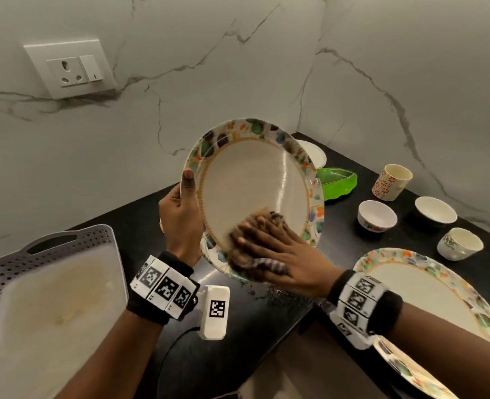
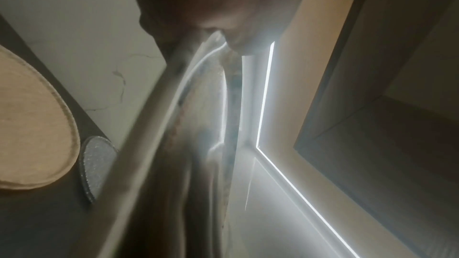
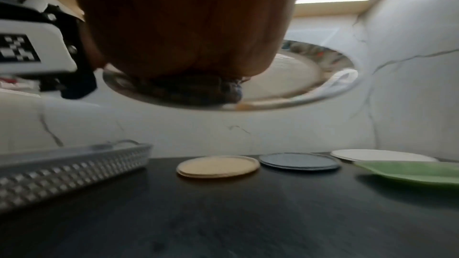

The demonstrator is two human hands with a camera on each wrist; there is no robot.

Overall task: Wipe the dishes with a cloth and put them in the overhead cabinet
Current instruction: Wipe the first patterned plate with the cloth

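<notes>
Gripping the tilted plate (image 1: 255,180) by its rim with left hand (image 1: 180,217), pressing the dark cloth (image 1: 255,254) against it under flat right hand (image 1: 284,260).

cloth (image 1: 255,254) mostly under right hand (image 1: 281,254), second plate (image 1: 428,292) cut off, left wrist view blurred

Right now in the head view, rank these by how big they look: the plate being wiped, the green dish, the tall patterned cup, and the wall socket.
1. Held plate, by far the largest, though it is nearest the camera.
2. Wall socket.
3. Green dish, partly hidden behind the plate, so its rank against the socket is unsure.
4. Tall patterned cup, smallest.
</notes>
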